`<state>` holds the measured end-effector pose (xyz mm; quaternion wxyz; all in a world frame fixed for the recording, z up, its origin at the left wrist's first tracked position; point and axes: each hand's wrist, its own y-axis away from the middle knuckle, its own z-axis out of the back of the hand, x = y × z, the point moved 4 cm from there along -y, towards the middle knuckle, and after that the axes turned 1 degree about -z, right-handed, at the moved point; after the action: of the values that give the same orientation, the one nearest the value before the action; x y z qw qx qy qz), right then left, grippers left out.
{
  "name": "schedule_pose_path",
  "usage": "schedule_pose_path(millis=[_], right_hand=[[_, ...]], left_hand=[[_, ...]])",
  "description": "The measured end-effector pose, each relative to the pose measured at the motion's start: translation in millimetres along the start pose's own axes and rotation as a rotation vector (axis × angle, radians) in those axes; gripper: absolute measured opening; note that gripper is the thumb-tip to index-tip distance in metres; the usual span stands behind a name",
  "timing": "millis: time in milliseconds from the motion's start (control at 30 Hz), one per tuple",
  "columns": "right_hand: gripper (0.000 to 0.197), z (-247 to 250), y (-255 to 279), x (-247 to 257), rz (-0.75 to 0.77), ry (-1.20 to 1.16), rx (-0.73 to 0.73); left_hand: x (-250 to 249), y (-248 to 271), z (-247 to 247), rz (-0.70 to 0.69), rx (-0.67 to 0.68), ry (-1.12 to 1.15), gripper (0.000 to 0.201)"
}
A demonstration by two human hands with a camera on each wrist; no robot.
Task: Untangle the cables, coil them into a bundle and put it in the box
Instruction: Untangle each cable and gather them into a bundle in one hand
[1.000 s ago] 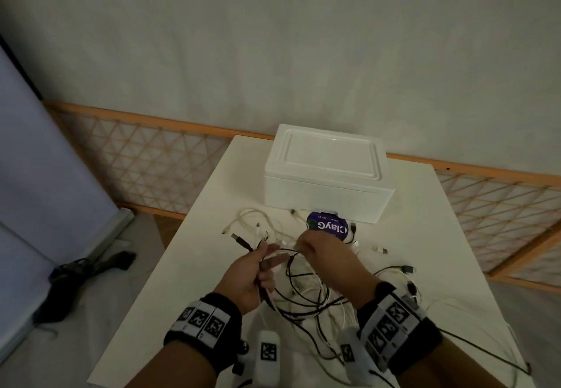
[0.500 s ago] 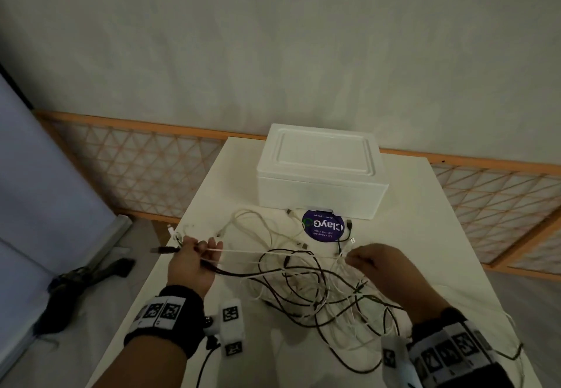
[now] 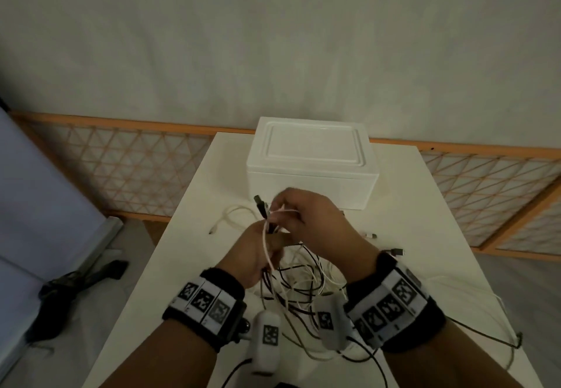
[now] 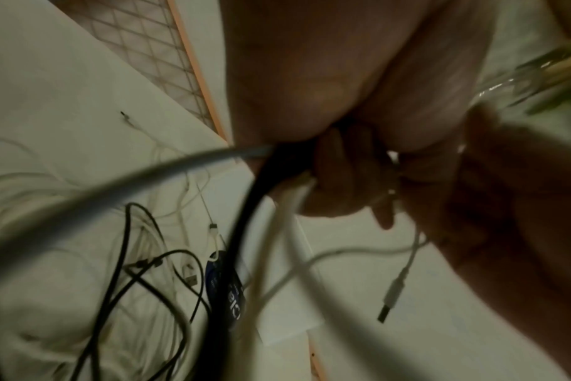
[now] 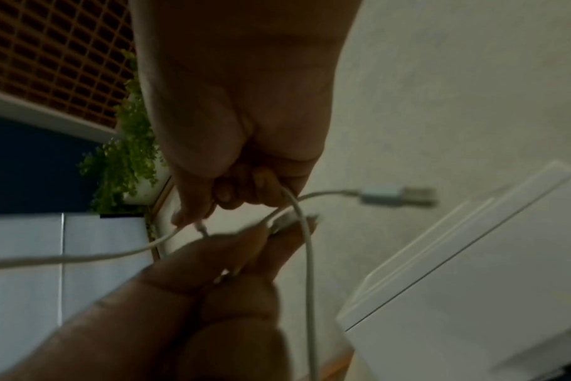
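Half a second ago the hands were spread wide, stretching a strand – now they've come back together above the table (image 3: 194,193), right in front of the closed box (image 3: 312,157). The left hand (image 3: 258,254) grips black and white cables (image 3: 300,284), while the right hand (image 3: 306,217) pinches a white cable (image 3: 264,243) – looks like gathering ends, though most of the tangle still lies loose underneath.

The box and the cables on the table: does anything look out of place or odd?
The box still has its lid on, though the bundle must go inside. One black cable trails toward the table's right edge.
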<state>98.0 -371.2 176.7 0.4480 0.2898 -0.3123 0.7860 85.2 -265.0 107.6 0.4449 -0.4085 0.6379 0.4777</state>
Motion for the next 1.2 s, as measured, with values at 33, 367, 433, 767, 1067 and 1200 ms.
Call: schedule_pose_path(millis=[33,367,433,767,1067,1200], right_hand=[[0.008,0.1,-1.7,4.4,-0.014,-0.063,-0.019],[0.04,-25.9,11.4,-49.7,-0.26,-0.068,0.186],[0.031,-42.3,17.7,-49.9,-0.246,0.003,0.417],[0.013,-23.5,26.6,-39.7,-0.162,0.015,0.383],[0.027,14.1,14.3,-11.4,-0.175,-0.375,-0.14],[0.024,24.0,17.2,4.2,-0.107,-0.366,-0.168]], left_hand=[[0.0,0.6,-6.0,0.002,0.039,-0.011,0.026],[-20.2,-2.7,18.8,-0.068,-0.129,0.35,0.017],[-24.7,-1.9,19.7,-0.099,-0.126,0.356,0.018],[-10.2,-3.6,23.9,-0.145,-0.231,0.416,0.028],[20.2,-1.1,4.5,-0.089,0.075,0.445,0.092],[20.2,3.1,0.0,-0.032,-0.02,0.021,0.041]])
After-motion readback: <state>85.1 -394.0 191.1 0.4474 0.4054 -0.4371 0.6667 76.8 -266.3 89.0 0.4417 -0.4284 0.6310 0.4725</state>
